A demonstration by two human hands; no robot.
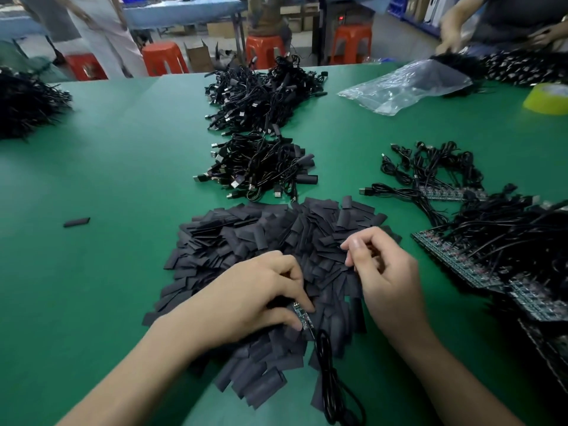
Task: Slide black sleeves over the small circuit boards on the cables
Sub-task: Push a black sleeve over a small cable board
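A wide heap of flat black sleeves (264, 238) lies on the green table (116, 186) in front of me. My left hand (255, 293) rests on the heap and pinches a small circuit board (302, 318) between thumb and fingers. The board's black cable (327, 379) trails toward me. My right hand (381, 272) hovers over the right side of the heap with fingers curled, fingertips pinched at a sleeve (353, 265). Rows of bare circuit boards with cables (479, 259) lie to the right.
Two piles of sleeved cables (261, 167) (264, 93) lie beyond the heap. One stray sleeve (76, 222) lies at left. A clear plastic bag (405, 84) and a yellow tape roll (547, 98) are far right, where another person's hands (451, 35) work. Another cable pile (27, 103) sits far left.
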